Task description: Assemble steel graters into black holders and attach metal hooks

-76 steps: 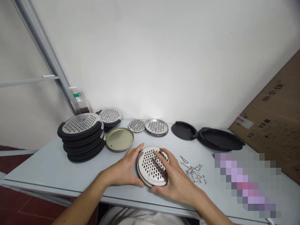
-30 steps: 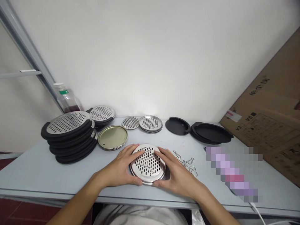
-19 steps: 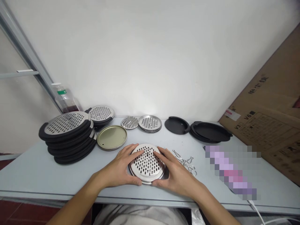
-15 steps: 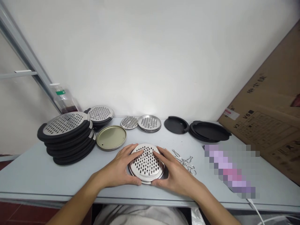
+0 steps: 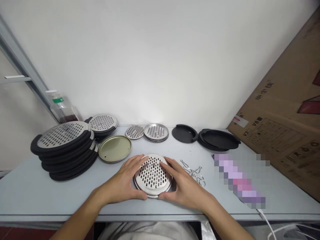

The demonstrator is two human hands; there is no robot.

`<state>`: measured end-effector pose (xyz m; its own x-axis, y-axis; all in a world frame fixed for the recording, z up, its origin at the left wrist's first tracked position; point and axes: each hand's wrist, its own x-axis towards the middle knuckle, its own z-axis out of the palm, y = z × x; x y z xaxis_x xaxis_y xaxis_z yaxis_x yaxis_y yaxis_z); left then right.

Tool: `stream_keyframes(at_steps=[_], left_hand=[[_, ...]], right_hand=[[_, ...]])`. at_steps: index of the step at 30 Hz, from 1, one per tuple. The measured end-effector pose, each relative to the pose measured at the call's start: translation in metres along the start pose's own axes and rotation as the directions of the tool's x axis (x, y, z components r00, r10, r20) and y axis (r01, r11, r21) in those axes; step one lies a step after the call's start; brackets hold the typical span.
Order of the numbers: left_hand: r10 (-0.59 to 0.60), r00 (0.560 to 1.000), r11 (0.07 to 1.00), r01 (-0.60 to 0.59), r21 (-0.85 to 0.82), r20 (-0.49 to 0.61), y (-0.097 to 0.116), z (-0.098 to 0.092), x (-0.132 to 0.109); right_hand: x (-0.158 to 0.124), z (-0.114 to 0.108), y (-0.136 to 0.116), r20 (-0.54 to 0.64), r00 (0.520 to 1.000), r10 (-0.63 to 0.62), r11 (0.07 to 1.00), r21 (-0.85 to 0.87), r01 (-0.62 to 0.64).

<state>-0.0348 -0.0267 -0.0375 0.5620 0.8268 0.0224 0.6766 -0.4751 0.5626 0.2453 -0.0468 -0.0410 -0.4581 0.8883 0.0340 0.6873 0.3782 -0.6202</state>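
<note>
Tabletop: left hand, right hand clasp probable grater.

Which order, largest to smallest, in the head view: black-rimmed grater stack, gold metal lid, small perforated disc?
Black-rimmed grater stack, then gold metal lid, then small perforated disc; the disc lies farther away, so that last gap is unsure.

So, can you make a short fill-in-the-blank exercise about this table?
The left hand and right hand both touch one round ____ steel grater plate.
Bent silver wire clips lie to the ____ of the plate.
A brown cardboard ____ leans against the white wall.

Answers: perforated; right; box
</note>
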Motion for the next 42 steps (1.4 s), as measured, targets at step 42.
stream_keyframes(at_steps=[42], left_hand=[[-0.042, 0.999, 0.998, 0.044, -0.051, 0.030, 0.000, -0.004, -0.002]], right_hand=[[0.119, -0.063, 0.039, -0.212, 0.926, 0.313, 0.574, -0.734, -0.362]])
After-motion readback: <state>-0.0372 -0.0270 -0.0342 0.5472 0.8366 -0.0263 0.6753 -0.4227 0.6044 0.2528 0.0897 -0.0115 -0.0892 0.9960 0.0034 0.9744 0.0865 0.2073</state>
